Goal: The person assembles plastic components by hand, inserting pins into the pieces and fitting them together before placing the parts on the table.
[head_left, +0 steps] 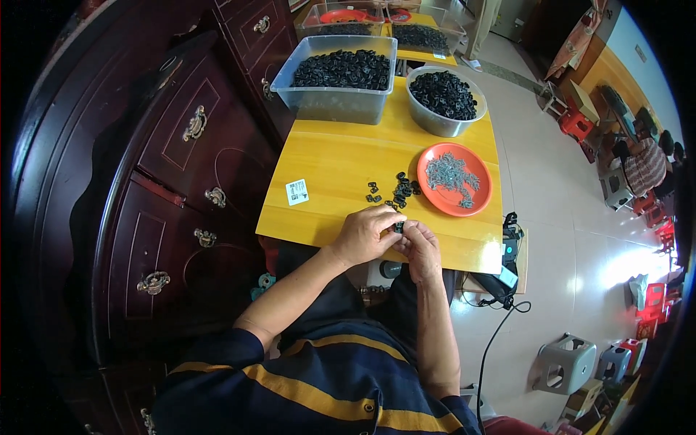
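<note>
Both my hands meet at the near edge of a yellow table (326, 159). Between my fingertips is a small black plastic piece (399, 227), partly covered by the fingers. My left hand (364, 235) pinches it from the left, and my right hand (422, 250) closes on it from the right. Just beyond my fingers lie several loose black pieces (402, 190) of similar look. To their right sits an orange-red plate (436, 203) with a heap of small grey metal parts (451, 174), too small to name.
A clear rectangular bin (333, 109) and a round clear tub (438, 127), both full of black pieces, stand at the table's far side. A white label card (296, 192) lies at left. Dark wooden cabinets (181, 167) border the left; a grey stool (567, 364) stands on the right floor.
</note>
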A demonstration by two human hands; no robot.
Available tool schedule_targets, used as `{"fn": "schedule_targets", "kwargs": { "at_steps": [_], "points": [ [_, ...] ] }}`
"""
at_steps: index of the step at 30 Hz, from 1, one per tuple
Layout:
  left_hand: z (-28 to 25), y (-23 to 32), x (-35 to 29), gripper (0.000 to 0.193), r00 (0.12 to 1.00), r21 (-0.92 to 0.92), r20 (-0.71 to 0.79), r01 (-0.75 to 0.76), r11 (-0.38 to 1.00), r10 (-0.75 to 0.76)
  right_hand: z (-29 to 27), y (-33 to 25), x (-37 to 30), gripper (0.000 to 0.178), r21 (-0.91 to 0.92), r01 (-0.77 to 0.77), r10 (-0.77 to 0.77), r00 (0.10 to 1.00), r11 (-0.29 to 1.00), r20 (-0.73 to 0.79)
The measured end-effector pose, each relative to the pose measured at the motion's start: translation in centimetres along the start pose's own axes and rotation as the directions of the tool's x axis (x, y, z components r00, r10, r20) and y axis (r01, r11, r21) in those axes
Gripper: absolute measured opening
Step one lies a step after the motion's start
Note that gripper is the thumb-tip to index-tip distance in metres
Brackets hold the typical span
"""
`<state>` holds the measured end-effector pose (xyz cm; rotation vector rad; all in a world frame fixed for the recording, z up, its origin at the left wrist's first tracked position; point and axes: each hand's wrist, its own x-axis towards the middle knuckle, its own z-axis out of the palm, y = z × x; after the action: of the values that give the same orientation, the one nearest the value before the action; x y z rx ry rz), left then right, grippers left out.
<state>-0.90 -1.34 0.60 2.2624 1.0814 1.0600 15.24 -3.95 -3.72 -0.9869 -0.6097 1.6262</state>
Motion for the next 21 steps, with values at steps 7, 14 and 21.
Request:
{"fn": "schedule_targets", "kwargs": {
  "at_steps": [7, 14, 21],
  "points": [
    [0.1, -0.6, 0.5, 0.028, 0.999, -0.002, -0.021, -0.033, 0.999, 0.033, 0.1, 0.3, 0.4, 0.017, -0.011, 0.05, -0.05, 0.999, 0.999, 0.004],
    [0.3, -1.3, 1.2, 0.023, 0.998, -0.026, -0.037, -0.056, 0.998, 0.055, 0.5, 0.2, 0.6, 0.014, -0.02, 0.116, -0.117, 0.993, 0.993, -0.02],
    [0.3, -1.3, 1.8, 0.021, 0.998, -0.102, -0.045, -0.036, 0.994, 0.031, 1.2, -0.6, 0.8, 0.013, -0.029, 0.159, -0.161, 0.986, 0.987, -0.052]
  ]
}}
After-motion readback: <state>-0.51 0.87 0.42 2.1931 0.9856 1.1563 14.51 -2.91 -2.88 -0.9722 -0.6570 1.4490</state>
